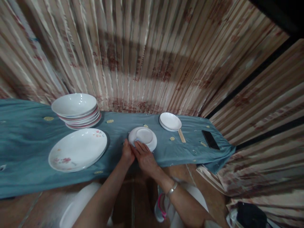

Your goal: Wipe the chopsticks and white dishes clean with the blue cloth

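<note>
A small white plate (144,135) is upside down near the front edge of the table, its round foot ring facing up. My left hand (128,153) grips its near left rim, thumb up along the side. My right hand (144,158) lies over the near part of the underside, fingers together. A bit of pale blue cloth (137,140) shows at those fingertips, and the rest of it is hidden. A silver bracelet (172,189) circles my right wrist.
Blue-green cloth (123,120) covers the table. At left are stacked bowls (74,106) and large floral oval plates (80,148). On the right lie small plates (170,121), chopsticks (181,136) and a black phone (210,139). A pleated curtain (142,63) hangs behind.
</note>
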A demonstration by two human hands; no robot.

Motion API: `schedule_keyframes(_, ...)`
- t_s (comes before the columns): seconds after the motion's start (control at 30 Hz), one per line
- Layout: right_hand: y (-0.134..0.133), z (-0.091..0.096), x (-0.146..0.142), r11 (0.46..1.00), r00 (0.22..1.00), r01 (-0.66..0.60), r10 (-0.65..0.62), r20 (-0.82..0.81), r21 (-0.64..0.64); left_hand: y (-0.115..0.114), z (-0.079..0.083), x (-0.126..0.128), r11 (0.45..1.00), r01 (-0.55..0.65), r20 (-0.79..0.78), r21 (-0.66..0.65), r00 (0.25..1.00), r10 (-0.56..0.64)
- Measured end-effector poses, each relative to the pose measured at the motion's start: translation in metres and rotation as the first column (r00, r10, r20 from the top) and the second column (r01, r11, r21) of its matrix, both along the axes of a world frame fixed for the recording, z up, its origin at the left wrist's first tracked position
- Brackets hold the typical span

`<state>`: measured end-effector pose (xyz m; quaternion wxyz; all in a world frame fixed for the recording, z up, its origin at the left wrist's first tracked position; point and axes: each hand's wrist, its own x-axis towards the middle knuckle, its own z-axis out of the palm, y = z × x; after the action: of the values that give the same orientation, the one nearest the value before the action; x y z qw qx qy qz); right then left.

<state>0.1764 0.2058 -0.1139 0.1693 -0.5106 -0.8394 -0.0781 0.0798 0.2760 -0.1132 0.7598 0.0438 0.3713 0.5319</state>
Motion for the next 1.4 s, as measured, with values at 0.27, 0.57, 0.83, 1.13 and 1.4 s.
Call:
schedule_keyframes(0.27,0.044,0.021,-0.007,0.996,0.998,-0.063,0.065,0.025,-0.062,-0.001,0.001,0.002,0.999,-0.025,0.08,-0.038,0.996,0.028)
schedule_keyframes(0.57,0.044,0.032,-0.009,0.992,0.997,-0.074,0.077,0.027,-0.103,0.002,0.008,-0.003,0.994,-0.031,0.145,-0.107,0.988,0.047)
schedule_keyframes(0.83,0.046,0.034,-0.009,0.982,0.982,-0.154,0.164,0.091,-0.107,0.0,0.012,-0.003,0.989,-0.062,0.151,-0.136,0.985,0.082)
schedule_keyframes(1.13,0.098,0.044,-0.017,0.984,0.983,-0.05,0.08,0.167,-0.172,0.004,0.011,-0.004,0.998,-0.002,0.264,-0.067,0.964,0.02)
schedule_keyframes(1.4,0.138,0.025,0.027,0.953,0.984,0.169,-0.178,-0.013,-0.252,0.005,0.003,-0.002,0.99,-0.056,0.075,-0.131,0.995,0.066)
